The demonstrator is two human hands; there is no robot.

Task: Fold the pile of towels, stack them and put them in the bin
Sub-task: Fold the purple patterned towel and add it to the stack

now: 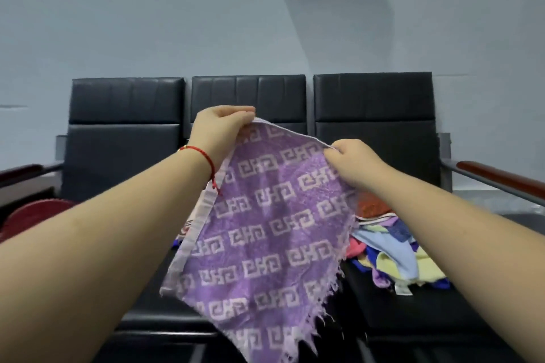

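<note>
Towel, purple [265, 233]: hanging mid-air, frayed edge at 5 o'clock. We pinch its top corners, left hand [219, 130] and right hand [355, 163] apart. Risk: skewed hang yields crooked fold; fringe may snag pile [389, 253] at 3 o'clock.

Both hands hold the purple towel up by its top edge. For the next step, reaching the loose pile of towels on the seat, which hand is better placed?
Probably the right hand. The pile of towels lies just below it on the right seat, while the left hand is across the purple towel, farther away.
</note>
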